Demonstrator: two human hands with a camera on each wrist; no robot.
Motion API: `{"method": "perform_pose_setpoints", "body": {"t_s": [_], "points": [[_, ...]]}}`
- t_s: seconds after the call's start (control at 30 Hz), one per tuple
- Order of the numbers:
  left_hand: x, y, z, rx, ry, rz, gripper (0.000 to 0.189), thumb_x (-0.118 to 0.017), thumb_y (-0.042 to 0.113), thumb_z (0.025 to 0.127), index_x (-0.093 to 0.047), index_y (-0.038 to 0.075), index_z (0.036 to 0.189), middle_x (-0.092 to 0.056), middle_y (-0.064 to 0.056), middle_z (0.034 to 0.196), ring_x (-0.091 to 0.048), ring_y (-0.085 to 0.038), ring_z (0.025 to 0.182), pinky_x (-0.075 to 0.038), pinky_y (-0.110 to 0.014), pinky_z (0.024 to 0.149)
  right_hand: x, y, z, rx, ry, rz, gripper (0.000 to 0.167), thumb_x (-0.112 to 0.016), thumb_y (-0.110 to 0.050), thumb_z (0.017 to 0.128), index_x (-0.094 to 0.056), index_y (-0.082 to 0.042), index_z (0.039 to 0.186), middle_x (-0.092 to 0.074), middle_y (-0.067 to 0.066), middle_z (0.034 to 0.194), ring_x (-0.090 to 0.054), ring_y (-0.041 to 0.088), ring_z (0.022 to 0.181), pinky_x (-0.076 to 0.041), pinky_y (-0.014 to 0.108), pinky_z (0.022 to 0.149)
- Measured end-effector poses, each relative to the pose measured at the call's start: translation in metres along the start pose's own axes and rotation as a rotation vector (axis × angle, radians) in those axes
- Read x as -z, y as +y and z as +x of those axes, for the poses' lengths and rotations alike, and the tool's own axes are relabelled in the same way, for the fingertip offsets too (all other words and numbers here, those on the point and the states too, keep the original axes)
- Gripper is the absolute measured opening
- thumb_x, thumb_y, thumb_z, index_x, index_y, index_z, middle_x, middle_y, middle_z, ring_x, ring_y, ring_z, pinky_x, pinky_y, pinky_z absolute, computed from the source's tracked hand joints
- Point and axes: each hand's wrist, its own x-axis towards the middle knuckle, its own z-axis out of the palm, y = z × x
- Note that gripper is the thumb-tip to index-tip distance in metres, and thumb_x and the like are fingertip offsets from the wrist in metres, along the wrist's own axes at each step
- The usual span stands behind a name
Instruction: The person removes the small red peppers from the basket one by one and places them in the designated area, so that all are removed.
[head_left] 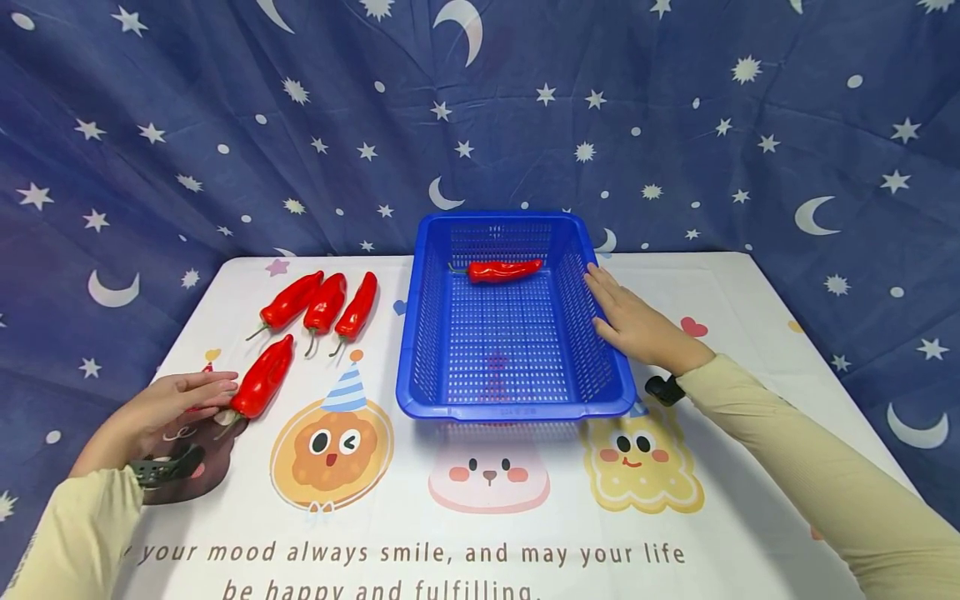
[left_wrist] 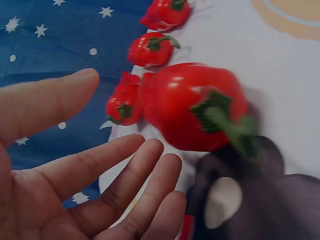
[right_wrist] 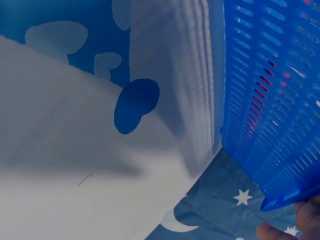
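My left hand (head_left: 168, 408) is beside the nearest red pepper (head_left: 261, 379), its fingers extended and holding nothing. In the left wrist view this pepper (left_wrist: 197, 107) points its green stem toward me, with the thumb and fingers (left_wrist: 127, 175) spread apart to its left. My right hand (head_left: 641, 325) rests on the right rim of a blue plastic basket (head_left: 517, 411), fingers straight along the edge. Only some fingertips (right_wrist: 307, 220) show at the rim in the right wrist view. Inside the basket, a single red pepper (head_left: 504, 271) lies crosswise near the back.
Behind the nearest pepper lie three more red peppers, the left one (head_left: 292, 302), the middle one (head_left: 326, 305) and the right one (head_left: 357, 307). A white cloth (head_left: 480, 542) printed with cartoons and lettering covers the table. A blue starry curtain (head_left: 480, 108) hangs behind it.
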Motion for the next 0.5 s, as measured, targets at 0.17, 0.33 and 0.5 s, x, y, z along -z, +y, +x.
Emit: {"method": "perform_pose_setpoints", "body": {"t_s": [0.17,0.33,0.5], "points": [[0.006,0.007,-0.002,-0.051,0.010,0.039,0.071,-0.049,0.037,0.097,-0.023,-0.009,0.144,-0.057,0.027,0.104,-0.058,0.008,0.088,-0.052,-0.026,0.084,0.000,0.001,0.000,0.002,0.001,-0.003,0.066,-0.035,-0.025,0.097,-0.004,-0.001,0.150,0.000,0.016,0.159,-0.002,0.035,0.147,-0.012,0.058,0.116],[0.010,0.014,-0.005,-0.077,0.032,0.049,0.072,-0.046,0.039,0.097,-0.019,-0.008,0.145,-0.060,0.020,0.112,-0.058,0.012,0.088,-0.044,-0.050,0.099,0.000,0.001,0.000,0.001,0.002,-0.002,0.066,-0.035,-0.025,0.097,-0.005,-0.001,0.150,0.000,0.016,0.159,-0.002,0.035,0.146,-0.013,0.058,0.116],[0.012,0.023,-0.008,-0.161,0.084,-0.034,0.067,-0.047,0.035,0.098,-0.022,-0.001,0.147,-0.058,0.036,0.096,-0.057,0.018,0.089,-0.052,-0.020,0.087,0.000,0.000,0.000,0.000,0.002,-0.005,0.066,-0.035,-0.025,0.097,-0.005,-0.001,0.150,0.000,0.015,0.159,-0.002,0.035,0.146,-0.013,0.058,0.116]]}}
